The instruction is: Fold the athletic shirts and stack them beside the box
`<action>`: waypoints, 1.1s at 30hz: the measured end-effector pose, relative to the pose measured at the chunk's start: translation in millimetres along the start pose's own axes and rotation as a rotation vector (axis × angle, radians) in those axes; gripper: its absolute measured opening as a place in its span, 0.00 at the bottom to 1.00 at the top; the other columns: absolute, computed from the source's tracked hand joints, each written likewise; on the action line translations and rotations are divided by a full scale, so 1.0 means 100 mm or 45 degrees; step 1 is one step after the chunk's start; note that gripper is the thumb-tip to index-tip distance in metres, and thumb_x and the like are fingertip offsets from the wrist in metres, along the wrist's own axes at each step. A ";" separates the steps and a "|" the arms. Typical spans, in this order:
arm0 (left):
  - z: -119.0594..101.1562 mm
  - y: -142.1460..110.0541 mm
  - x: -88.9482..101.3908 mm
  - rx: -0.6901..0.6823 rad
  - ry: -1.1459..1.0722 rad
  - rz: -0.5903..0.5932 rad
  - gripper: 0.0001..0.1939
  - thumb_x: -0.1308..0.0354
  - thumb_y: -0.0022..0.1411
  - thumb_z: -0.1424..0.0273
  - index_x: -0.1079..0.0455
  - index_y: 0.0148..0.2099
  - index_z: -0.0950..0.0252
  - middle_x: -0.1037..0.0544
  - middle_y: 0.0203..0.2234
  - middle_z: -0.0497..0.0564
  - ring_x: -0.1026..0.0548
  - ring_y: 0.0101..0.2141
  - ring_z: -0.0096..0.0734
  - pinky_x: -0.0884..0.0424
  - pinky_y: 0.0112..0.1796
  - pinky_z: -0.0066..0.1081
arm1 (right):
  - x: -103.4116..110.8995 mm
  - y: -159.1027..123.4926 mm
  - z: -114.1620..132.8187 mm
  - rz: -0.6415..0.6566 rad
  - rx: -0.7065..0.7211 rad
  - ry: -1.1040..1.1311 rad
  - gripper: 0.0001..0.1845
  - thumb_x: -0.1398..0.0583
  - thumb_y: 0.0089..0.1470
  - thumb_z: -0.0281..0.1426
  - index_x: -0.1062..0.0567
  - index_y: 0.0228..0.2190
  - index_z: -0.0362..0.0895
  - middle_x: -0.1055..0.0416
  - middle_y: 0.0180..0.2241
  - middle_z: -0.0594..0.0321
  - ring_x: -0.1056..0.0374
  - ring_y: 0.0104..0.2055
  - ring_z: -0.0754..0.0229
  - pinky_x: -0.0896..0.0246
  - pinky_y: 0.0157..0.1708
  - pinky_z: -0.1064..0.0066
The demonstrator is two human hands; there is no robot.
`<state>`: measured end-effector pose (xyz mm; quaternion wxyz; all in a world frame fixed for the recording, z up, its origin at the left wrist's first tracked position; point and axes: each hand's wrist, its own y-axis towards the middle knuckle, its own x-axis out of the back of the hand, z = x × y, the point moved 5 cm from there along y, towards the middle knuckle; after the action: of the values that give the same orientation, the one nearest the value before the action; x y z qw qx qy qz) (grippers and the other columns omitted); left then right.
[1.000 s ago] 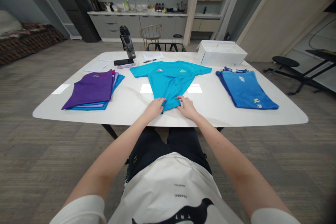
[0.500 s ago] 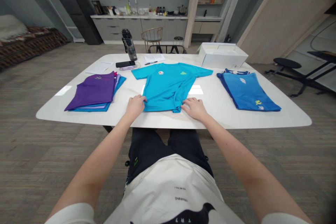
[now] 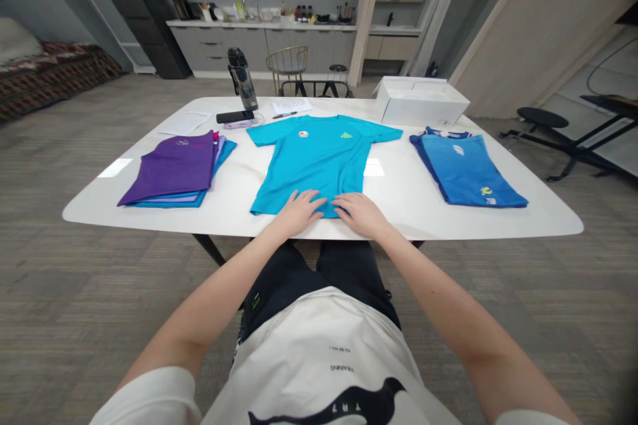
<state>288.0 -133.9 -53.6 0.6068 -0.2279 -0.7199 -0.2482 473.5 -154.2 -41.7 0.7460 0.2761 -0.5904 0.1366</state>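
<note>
Shirt (image 3: 319, 159) | spread on table (image 3: 232, 189) | left hand (image 3: 298, 214), right hand (image 3: 363, 215) touching it

Left fingers (image 3: 310, 196) and right fingers (image 3: 348, 200) on turquoise shirt (image 3: 321, 158)

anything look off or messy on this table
Slightly: the purple-topped stack on the left is uneven, blue and lavender layers jutting out beneath. The teal shirt lies spread, faintly creased near its lower right. Nothing looks spilled or torn.
</note>
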 end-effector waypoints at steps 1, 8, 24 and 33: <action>-0.01 0.00 -0.04 0.050 -0.012 0.041 0.26 0.55 0.75 0.56 0.41 0.71 0.54 0.43 0.71 0.56 0.46 0.70 0.50 0.47 0.65 0.60 | -0.02 -0.04 -0.01 0.068 -0.054 -0.043 0.21 0.49 0.71 0.38 0.24 0.56 0.47 0.28 0.59 0.55 0.35 0.61 0.50 0.41 0.58 0.56; -0.02 -0.14 -0.18 0.207 -0.089 0.185 0.32 0.63 0.75 0.49 0.48 0.74 0.52 0.51 0.74 0.54 0.55 0.72 0.56 0.55 0.62 0.73 | 0.19 -0.61 -0.38 0.172 -0.628 -0.389 0.26 0.53 0.71 0.47 0.26 0.56 0.48 0.27 0.51 0.46 0.33 0.52 0.41 0.42 0.49 0.50; 0.04 0.01 -0.14 0.074 -0.027 0.043 0.26 0.60 0.77 0.57 0.40 0.71 0.54 0.46 0.73 0.55 0.50 0.72 0.47 0.56 0.67 0.62 | 0.12 -0.67 -0.54 0.004 -0.402 0.008 0.21 0.50 0.70 0.40 0.22 0.49 0.46 0.26 0.55 0.55 0.32 0.58 0.51 0.39 0.59 0.60; -0.14 0.02 -0.16 0.032 -0.352 0.189 0.31 0.65 0.76 0.50 0.49 0.75 0.51 0.55 0.75 0.50 0.57 0.73 0.45 0.60 0.69 0.58 | 0.31 -0.88 -1.02 0.188 -0.955 -0.365 0.24 0.51 0.69 0.46 0.22 0.34 0.46 0.23 0.37 0.50 0.26 0.38 0.46 0.34 0.35 0.59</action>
<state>302.5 -142.0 -67.5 0.5213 -0.3050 -0.7808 -0.1600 610.3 -171.4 -50.0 0.6934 -0.0419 -0.7154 -0.0749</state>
